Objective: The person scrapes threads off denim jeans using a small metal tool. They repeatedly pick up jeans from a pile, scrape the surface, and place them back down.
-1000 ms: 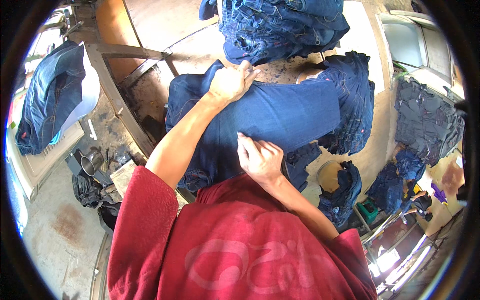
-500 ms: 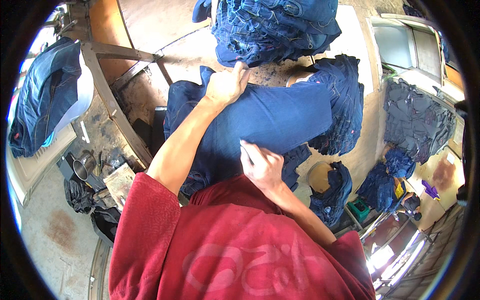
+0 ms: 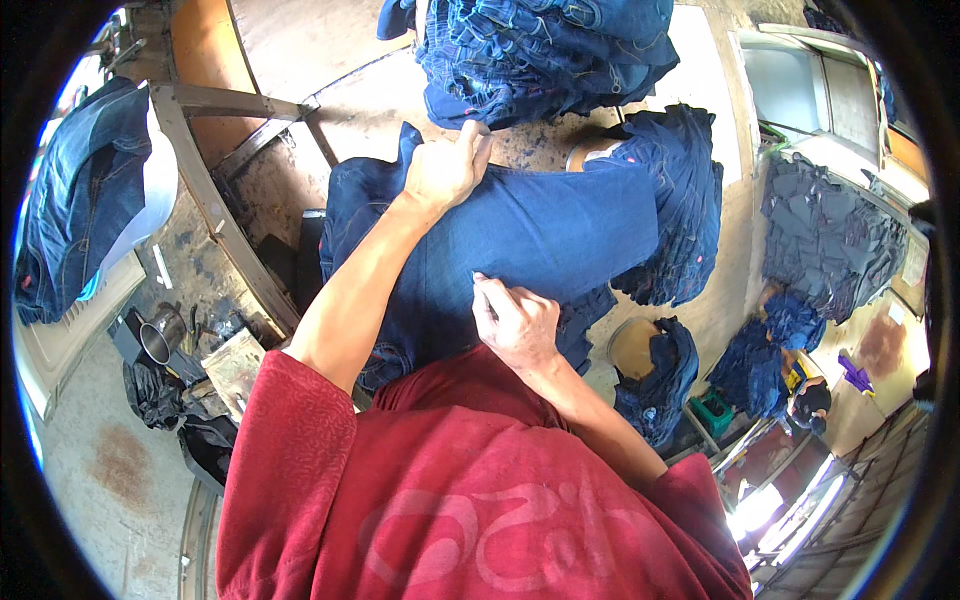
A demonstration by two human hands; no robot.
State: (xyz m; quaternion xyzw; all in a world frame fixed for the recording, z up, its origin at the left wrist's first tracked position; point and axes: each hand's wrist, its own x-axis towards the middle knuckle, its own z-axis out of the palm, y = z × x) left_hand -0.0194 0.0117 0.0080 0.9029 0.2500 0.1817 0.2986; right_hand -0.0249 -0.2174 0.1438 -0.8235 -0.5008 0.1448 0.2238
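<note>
both hands (image 3: pixel 448 174) on blue jeans (image 3: pixel 550 225) | denim pile (image 3: pixel 545 55) just beyond

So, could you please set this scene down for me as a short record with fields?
Left hand: on the far edge of the blue denim garment
Right hand: fingers curled, on the same garment, nearer the body; whether it holds anything is unclear
Beyond: large denim pile
To the right: dark grey cloth pile, green crate
To the left: metal cup
</note>
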